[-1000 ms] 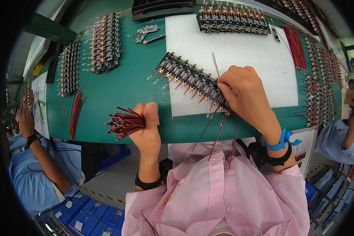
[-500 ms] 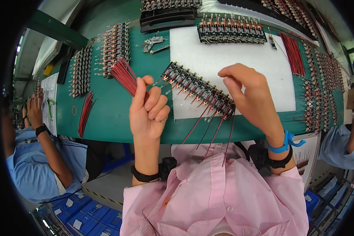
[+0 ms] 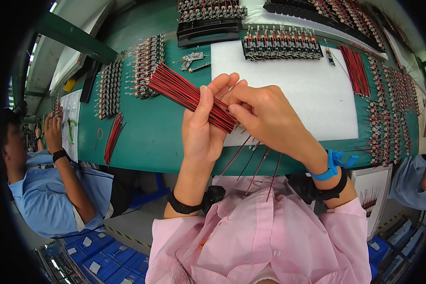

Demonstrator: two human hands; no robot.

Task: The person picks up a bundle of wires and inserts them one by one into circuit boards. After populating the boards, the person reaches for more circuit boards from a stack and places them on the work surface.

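Note:
My left hand (image 3: 202, 135) is wrapped loosely round a bundle of red and black wires (image 3: 180, 87), which slants from upper left down to the palm. Against the bundle's lower end, my right hand (image 3: 270, 111) has its thumb and fingertips pinched together. What they grip there is too small to tell. Both hands hide most of a strip of small circuit boards. From under them, several loose red and black wires (image 3: 255, 171) hang over the table's front edge.
A white foam sheet (image 3: 312, 104) lies on the green table (image 3: 142, 137). Around it are board strips (image 3: 281, 45), another wire bundle (image 3: 354, 71), loose boards (image 3: 192, 59) and a black tray (image 3: 208, 33). A smaller wire bundle (image 3: 113, 139) lies left. Co-workers sit at both sides.
My right hand has moved left to the wire bundle in my left hand. The left hand has opened somewhat and shifted right, with the bundle now fanned across its palm, over the board strip.

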